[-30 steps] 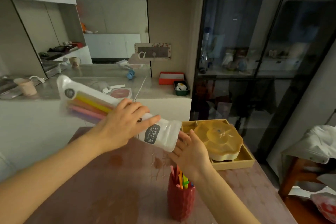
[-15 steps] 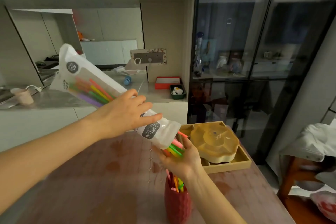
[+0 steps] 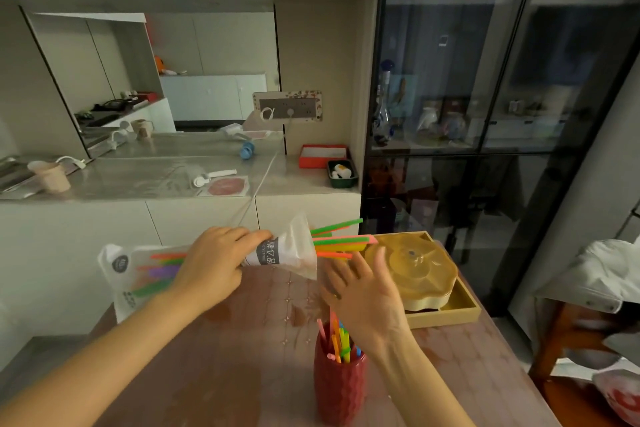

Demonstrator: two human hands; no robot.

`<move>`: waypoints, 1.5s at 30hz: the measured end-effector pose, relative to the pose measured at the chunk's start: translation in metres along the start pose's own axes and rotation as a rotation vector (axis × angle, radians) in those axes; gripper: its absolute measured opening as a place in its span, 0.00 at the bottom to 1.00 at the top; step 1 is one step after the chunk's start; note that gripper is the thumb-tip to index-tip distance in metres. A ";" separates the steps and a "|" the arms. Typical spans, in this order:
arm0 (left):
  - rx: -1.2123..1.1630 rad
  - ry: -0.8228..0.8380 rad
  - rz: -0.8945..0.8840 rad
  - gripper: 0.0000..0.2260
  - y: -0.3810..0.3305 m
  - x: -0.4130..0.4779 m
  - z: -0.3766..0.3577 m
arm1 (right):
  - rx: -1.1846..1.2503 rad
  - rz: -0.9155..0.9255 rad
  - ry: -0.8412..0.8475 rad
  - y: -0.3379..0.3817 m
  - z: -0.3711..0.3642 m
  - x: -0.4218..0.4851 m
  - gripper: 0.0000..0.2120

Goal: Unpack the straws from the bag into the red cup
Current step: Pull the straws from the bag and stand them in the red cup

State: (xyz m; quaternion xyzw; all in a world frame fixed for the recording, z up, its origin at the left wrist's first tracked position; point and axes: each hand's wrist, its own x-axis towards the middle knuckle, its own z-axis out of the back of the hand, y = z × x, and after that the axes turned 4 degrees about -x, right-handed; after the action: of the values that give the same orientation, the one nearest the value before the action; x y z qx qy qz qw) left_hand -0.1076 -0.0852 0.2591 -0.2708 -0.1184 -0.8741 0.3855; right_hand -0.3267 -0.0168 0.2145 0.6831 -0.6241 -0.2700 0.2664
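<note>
My left hand [image 3: 214, 263] grips the middle of a clear plastic straw bag [image 3: 284, 250], held roughly level above the table. Several coloured straws [image 3: 341, 241] stick out of its open right end. More straws [image 3: 156, 274] remain inside the bag's left part. My right hand [image 3: 360, 291] hovers just below the protruding straws, fingers spread and relaxed, holding nothing. The red textured cup [image 3: 339, 388] stands on the table below my right hand, with several straws [image 3: 337, 340] upright in it.
A yellow tray [image 3: 460, 310] with a lidded yellow snack dish [image 3: 415, 267] sits at the table's far right. A white counter [image 3: 138, 180] runs behind the brown table [image 3: 207, 374]. A dark glass cabinet [image 3: 485, 80] stands at the right, a chair with cloth [image 3: 595, 274] beside it.
The bag has swung from tilted mouth-down to nearly level, and straws have slid farther out of its open end. My right hand let go of the straw tips and opened below them.
</note>
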 end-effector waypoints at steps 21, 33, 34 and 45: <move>-0.474 -0.006 0.300 0.32 -0.054 -0.060 -0.061 | -1.085 0.368 -0.220 0.062 -0.034 0.000 0.11; -0.778 -0.063 0.515 0.31 -0.065 -0.072 -0.071 | -1.070 0.285 -0.133 0.103 -0.086 0.013 0.22; -0.781 -0.076 0.515 0.32 -0.064 -0.073 -0.071 | -1.009 0.274 -0.126 0.105 -0.089 0.015 0.22; -0.804 -0.144 0.594 0.34 -0.031 -0.091 -0.077 | -0.099 0.477 -0.193 0.125 -0.078 0.016 0.21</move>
State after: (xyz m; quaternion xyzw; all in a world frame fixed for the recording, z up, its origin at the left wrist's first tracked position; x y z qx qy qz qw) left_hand -0.1098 -0.0407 0.1439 -0.4794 0.2836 -0.6823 0.4736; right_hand -0.3588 -0.0408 0.3570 0.4739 -0.7761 -0.2937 0.2947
